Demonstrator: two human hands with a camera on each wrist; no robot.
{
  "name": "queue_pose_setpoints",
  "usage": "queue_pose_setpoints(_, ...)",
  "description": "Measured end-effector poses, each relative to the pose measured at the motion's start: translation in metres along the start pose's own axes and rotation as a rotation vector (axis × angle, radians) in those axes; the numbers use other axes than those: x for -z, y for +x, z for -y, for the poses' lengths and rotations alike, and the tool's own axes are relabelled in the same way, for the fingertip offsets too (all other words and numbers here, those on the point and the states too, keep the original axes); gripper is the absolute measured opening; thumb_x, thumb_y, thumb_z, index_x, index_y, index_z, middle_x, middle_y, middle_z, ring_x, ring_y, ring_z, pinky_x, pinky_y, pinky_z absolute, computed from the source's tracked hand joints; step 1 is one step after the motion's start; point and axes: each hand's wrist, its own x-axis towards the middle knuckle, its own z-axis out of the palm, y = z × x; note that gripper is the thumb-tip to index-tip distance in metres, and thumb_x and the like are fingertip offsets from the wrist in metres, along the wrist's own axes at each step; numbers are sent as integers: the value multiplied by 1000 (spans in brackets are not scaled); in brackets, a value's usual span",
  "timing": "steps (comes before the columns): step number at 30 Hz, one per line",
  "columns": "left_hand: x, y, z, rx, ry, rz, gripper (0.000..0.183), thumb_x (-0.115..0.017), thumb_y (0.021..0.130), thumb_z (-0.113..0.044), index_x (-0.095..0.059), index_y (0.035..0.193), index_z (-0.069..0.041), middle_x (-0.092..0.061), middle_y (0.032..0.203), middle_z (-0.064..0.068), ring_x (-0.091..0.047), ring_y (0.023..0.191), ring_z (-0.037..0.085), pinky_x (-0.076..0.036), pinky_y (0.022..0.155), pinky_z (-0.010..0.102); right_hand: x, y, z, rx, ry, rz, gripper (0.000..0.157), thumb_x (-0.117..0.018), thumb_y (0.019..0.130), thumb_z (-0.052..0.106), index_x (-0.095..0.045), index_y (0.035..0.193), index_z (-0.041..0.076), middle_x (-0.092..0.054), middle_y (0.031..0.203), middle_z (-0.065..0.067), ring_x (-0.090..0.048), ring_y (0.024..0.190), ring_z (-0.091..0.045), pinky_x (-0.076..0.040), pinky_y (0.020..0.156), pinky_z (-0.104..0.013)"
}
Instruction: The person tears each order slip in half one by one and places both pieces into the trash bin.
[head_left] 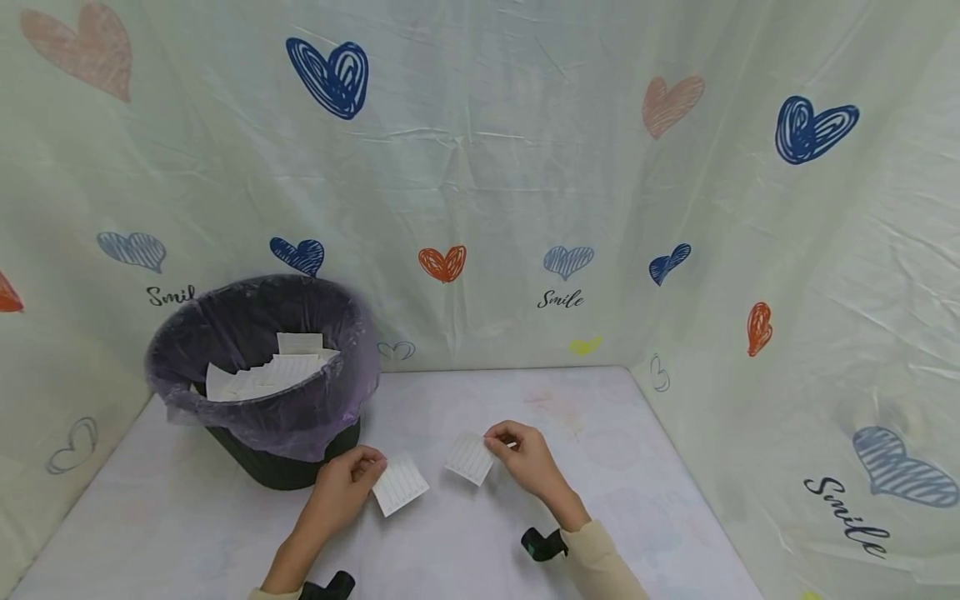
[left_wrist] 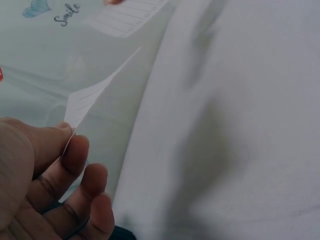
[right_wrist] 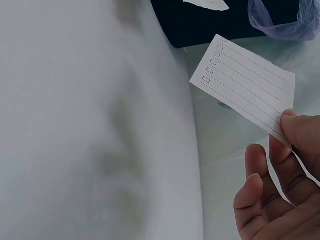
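Observation:
In the head view my left hand (head_left: 345, 487) pinches a lined slip of white paper (head_left: 401, 485) by its edge, over the table. My right hand (head_left: 528, 458) pinches a second lined paper slip (head_left: 470, 457) by its corner, a little to the right. The two slips are apart. Seen in the right wrist view, the right hand's slip (right_wrist: 245, 82) has ruled lines with small checkboxes down one side. The left wrist view shows the left hand's slip (left_wrist: 87, 102) nearly edge-on and bent, held between thumb and index finger.
A dark bin (head_left: 270, 458) lined with a purple plastic bag (head_left: 352, 400) stands at the table's left back. Several white paper pieces (head_left: 273, 375) lie inside it. A curtain (head_left: 495, 183) printed with hearts hangs behind and beside the white table (head_left: 600, 467).

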Motion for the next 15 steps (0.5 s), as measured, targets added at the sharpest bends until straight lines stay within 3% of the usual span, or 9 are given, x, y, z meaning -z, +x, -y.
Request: queue_pose_setpoints(15,14,-6,-31,-51,23,0,11,-70,98,-15,-73,104,-7,-66,82,-1,-55,71,8,-47,63,22,8,14,18,52,-10,-7,4,-72,97,13,-76,98,11,-75,91,-1,-66,84,-11,-54,73,-24)
